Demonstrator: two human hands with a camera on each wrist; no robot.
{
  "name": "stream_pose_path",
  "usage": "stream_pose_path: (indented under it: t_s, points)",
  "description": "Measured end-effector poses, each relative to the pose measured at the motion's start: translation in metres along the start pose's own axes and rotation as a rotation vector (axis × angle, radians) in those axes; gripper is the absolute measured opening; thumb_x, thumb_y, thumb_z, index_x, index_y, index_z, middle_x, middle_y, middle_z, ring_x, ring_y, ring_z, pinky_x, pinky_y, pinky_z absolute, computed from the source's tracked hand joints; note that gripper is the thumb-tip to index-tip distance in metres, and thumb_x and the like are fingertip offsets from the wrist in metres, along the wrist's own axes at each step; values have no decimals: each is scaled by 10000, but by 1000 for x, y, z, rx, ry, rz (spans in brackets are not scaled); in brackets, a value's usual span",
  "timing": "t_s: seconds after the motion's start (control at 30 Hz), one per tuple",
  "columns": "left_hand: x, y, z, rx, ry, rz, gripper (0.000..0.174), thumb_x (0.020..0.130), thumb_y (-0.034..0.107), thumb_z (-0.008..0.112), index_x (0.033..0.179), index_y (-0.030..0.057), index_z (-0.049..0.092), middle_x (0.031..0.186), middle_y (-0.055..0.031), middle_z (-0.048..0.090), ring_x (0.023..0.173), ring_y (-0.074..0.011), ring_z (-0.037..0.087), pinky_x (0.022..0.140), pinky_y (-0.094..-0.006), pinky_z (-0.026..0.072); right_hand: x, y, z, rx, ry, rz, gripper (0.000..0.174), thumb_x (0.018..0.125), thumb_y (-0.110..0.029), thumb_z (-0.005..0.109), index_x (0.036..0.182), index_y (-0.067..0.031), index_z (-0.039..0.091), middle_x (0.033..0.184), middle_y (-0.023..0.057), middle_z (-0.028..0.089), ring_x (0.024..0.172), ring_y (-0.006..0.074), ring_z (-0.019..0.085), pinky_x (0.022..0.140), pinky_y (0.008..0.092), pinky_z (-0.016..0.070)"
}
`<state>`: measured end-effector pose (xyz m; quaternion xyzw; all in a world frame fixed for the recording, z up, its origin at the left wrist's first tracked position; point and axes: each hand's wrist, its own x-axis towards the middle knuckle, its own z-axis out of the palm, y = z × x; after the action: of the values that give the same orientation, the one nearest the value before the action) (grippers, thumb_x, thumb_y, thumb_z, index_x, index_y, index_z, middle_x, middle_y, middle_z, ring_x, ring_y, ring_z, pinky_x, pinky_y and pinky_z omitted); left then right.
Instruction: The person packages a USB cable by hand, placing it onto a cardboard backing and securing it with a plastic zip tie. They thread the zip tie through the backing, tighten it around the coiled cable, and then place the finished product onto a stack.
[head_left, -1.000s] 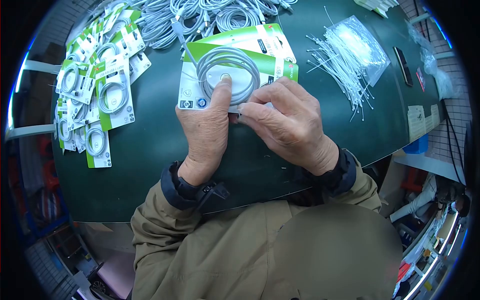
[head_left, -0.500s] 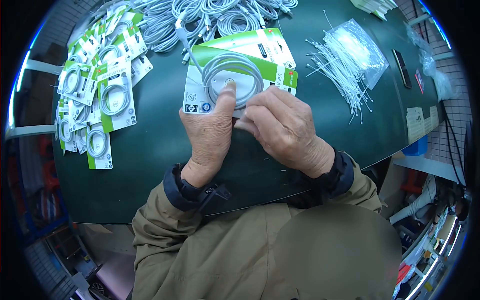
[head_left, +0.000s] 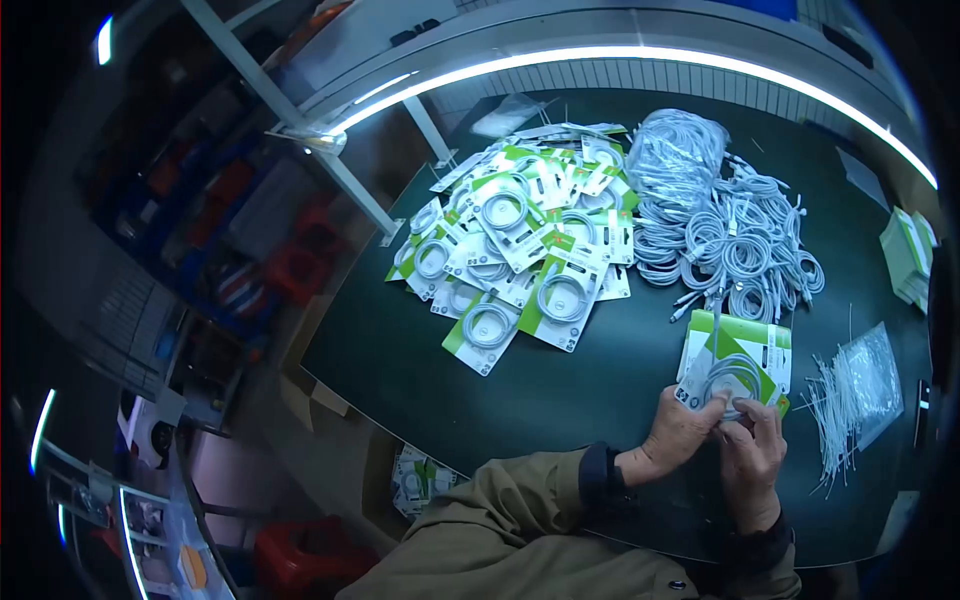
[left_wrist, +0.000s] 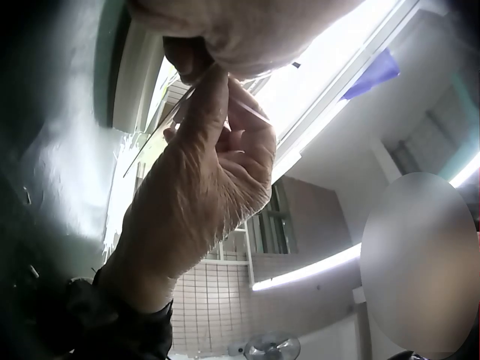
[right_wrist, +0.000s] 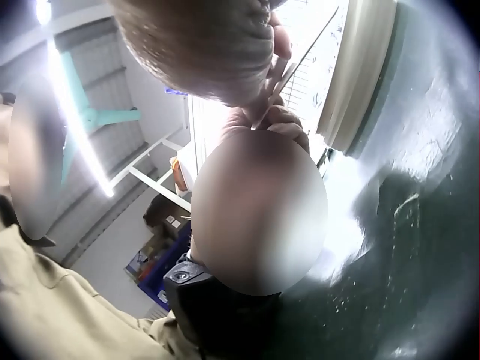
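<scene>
My left hand [head_left: 680, 430] grips the lower edge of a green-and-white cable card [head_left: 693, 366], its thumb over a coiled grey-white USB cable [head_left: 738, 364]. One cable end sticks up past the card's top. Close against the left thumb, the fingers of my right hand [head_left: 755, 460] are bent at the coil's lower edge. In the left wrist view, thumb and fingers of the right hand [left_wrist: 202, 172] come together at a thin strip. That strip shows in the right wrist view as a narrow white cable tie [right_wrist: 324, 28] running between the two hands.
Another card [head_left: 776, 340] lies behind the held one. Carded cables [head_left: 500, 210] are heaped at the left, loose coiled cables [head_left: 745, 240] farther back. White cable ties [head_left: 832, 420] and a clear plastic bag [head_left: 875, 385] lie to the right. A box of carded cables [head_left: 420, 480] stands below the table edge.
The head view has swung left and up, so hands and card appear lower right and smaller. The right fingers have come in beside the left thumb. The left hand keeps its grip on the card.
</scene>
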<state>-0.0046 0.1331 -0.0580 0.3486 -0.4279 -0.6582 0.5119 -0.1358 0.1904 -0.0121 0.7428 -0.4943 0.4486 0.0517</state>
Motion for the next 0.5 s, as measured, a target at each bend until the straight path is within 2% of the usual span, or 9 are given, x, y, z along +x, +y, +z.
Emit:
stream_pose_path:
  t_s: [0.1,0.2,0.23,0.33,0.43,0.5]
  points:
    - [5,-14,-6,4,-48,33,211,1000,162,724,1085,-31,729,899,-15,752,768,-74,698,612,-243,550,5,-2,1,-110,-51,-63,206,754,39,795,884,-54,665,979,94,681,816,310,673,637,397,546]
    - [6,-14,-10,50,-40,47,233,1003,183,730,1102,-27,733,906,-26,758,769,-78,704,625,-241,559,3,6,9,-28,-51,-54,195,772,22,798,870,-55,649,964,95,686,777,302,692,602,412,546]
    - [11,-32,-12,92,-43,139,248,1004,201,737,1113,-22,736,901,-25,759,771,-82,706,634,-238,566,8,5,10,-34,-45,-72,207,782,-4,807,868,-67,629,931,92,679,737,296,700,574,428,541]
    - [17,-21,-14,-35,-74,-9,248,1012,199,724,1128,-20,731,923,-33,758,814,-90,709,665,-247,577,8,11,15,-77,-79,-85,228,794,-16,808,892,-76,612,920,95,664,722,311,690,564,435,534]
    - [17,-12,-12,-103,-85,54,253,1009,186,717,1145,-27,718,963,-50,761,866,-102,711,698,-266,586,11,4,17,-98,-95,-62,171,857,-7,732,921,-69,587,926,121,653,719,354,668,579,451,525]
    - [28,-34,-15,161,-60,319,259,1003,179,715,1156,-30,710,990,-64,763,890,-111,711,715,-280,589,14,1,18,-103,-83,-48,156,872,-1,718,926,-56,582,923,131,645,723,355,667,587,445,525]
